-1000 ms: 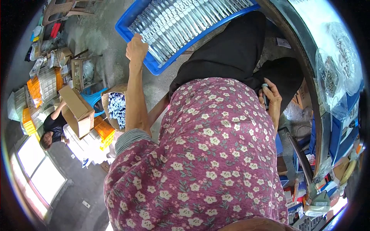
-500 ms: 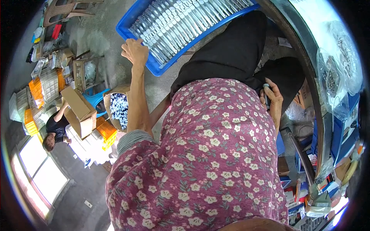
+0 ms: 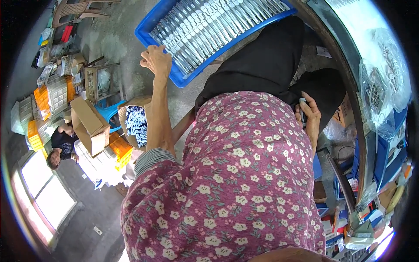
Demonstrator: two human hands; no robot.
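A blue plastic tray [image 3: 144, 31] lies tilted across the top of the view, filled with rows of slim shiny metal pieces [image 3: 214, 32] with flat oval ends. At its left rim is my left hand [image 3: 158, 63], fingers bent and closed over the edge; the fingertips are partly hidden. Low by my lap, my right hand [image 3: 310, 112] is closed around a small slim object [image 3: 302, 101] with a pale grey end. The fingers cover most of that object, so its kind does not show. Black trousers [image 3: 257, 56] lie between the tray and my right hand.
A workbench edge [image 3: 338, 48] curves down the right, with clear bags of metal parts [image 3: 376, 94] on it. At left stand a carton of blue-and-white pieces [image 3: 136, 126], an open cardboard box [image 3: 89, 124], orange crates [image 3: 120, 150] and another person [image 3: 63, 144].
The whole view has shifted slightly. My left hand stays at the tray's rim and my right hand keeps its hold. At left, the other person's arm has drawn back from the cardboard box.
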